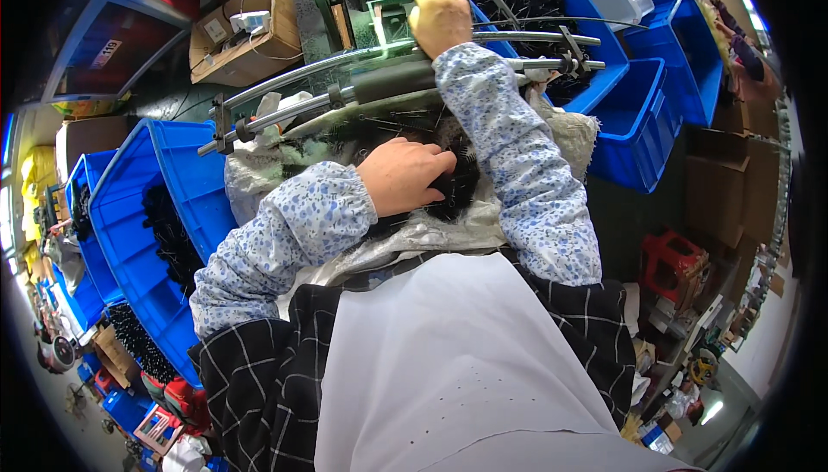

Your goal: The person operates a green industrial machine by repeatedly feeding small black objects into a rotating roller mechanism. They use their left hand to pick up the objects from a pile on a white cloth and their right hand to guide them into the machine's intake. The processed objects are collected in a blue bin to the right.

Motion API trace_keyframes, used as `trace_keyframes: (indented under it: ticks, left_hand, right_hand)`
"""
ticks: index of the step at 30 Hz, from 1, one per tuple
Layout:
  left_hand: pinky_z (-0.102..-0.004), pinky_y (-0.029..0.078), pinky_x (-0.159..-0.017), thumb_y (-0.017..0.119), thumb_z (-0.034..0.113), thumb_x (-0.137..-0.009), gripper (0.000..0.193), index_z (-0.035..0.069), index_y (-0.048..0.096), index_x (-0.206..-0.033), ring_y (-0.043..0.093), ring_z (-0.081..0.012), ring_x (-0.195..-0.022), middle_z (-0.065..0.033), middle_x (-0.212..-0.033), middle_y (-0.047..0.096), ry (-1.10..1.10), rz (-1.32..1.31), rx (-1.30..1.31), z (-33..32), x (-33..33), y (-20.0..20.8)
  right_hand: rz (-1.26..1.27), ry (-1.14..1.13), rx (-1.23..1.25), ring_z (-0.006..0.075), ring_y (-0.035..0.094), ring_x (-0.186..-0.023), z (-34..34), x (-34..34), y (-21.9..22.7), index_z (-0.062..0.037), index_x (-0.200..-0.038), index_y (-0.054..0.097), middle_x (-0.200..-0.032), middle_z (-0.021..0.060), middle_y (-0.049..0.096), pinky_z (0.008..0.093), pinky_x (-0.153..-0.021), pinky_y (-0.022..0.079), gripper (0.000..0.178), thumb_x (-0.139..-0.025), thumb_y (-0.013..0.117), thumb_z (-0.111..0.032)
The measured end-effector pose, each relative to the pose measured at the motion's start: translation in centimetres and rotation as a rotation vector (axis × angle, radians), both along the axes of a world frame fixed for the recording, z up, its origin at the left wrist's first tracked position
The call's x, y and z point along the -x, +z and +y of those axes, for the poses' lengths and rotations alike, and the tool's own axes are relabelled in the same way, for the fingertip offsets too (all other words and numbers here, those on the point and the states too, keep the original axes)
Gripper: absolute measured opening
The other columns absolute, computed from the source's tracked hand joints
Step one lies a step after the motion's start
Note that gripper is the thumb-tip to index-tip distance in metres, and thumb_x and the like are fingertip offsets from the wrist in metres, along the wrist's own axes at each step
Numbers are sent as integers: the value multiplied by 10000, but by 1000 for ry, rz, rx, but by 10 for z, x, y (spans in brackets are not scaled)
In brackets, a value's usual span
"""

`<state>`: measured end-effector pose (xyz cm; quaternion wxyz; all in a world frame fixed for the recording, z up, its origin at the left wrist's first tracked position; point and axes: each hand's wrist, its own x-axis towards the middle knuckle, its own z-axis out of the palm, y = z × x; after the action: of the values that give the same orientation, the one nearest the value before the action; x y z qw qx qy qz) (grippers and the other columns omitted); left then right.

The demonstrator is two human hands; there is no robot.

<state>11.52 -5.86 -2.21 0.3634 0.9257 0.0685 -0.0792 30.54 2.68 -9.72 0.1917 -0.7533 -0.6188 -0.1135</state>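
My left hand (401,176) is bent over a heap of thin black parts (457,181) on the pale sacking (259,177) in front of me. Its thumb and index finger are apart, with the fingertips at the heap. Farther off, my right hand (441,22) is closed at the front of a green machine (384,6), with yellow coverings at its fingertips. Whatever lies in its grip is too small or hidden to name. Between my arms and the machine runs a pair of metal rails (345,94), one with a dark sleeve (394,82) round it.
Behind the right hand stands a blue bin (595,41) holding black parts, beside another blue bin (634,127). More black parts lie in the large blue bin (129,205) at left. A cardboard box (250,32) is at the far left; a red stool (673,265) stands right.
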Motion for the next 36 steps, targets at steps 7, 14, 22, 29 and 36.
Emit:
trace_keyframes:
  ticks: [7, 14, 22, 29, 36]
  left_hand:
    - [-378, 458, -764, 633, 134, -727, 272, 39, 539, -965, 554, -322, -861, -135, -942, 531, 205, -187, 151, 5, 4, 24]
    - [-289, 496, -701, 651, 67, -767, 257, 42, 569, -1009, 593, -192, -784, -93, -985, 587, 350, -257, 230, 38, 23, 40]
    - [-296, 512, -765, 641, 63, -800, 260, 43, 569, -1049, 625, -198, -815, -92, -964, 619, 349, -262, 209, 50, 15, 31]
    - [-290, 504, -795, 623, 56, -825, 244, 8, 556, -1054, 631, -164, -861, -94, -963, 634, 598, -453, 170, 51, -2, 13]
    - [-292, 496, -731, 619, 18, -804, 322, 34, 508, -1106, 632, -183, -837, -103, -929, 604, 711, -502, 107, 54, 4, 5]
  right_hand:
    - [-87, -35, 31, 240, 615, -844, 0, 5, 3, -123, -895, 639, -802, 60, 643, 413, -688, 434, 191, -752, 568, -228]
    - [-37, -19, 143, 274, 629, -858, -14, -64, 8, -115, -982, 649, -923, 94, 650, 405, -735, 486, 278, -757, 602, -271]
    - [-71, 47, 316, 292, 626, -817, -2, -112, 34, -135, -848, 671, -872, 126, 650, 400, -713, 496, 168, -819, 538, -234]
    - [357, 196, 150, 314, 618, -819, -70, -44, 78, -97, -1106, 549, -946, 138, 629, 409, -738, 495, 313, -885, 538, -318]
    - [809, 320, 267, 231, 619, -765, -77, -9, 64, -55, -1028, 616, -918, 109, 653, 366, -681, 479, 249, -905, 499, -238]
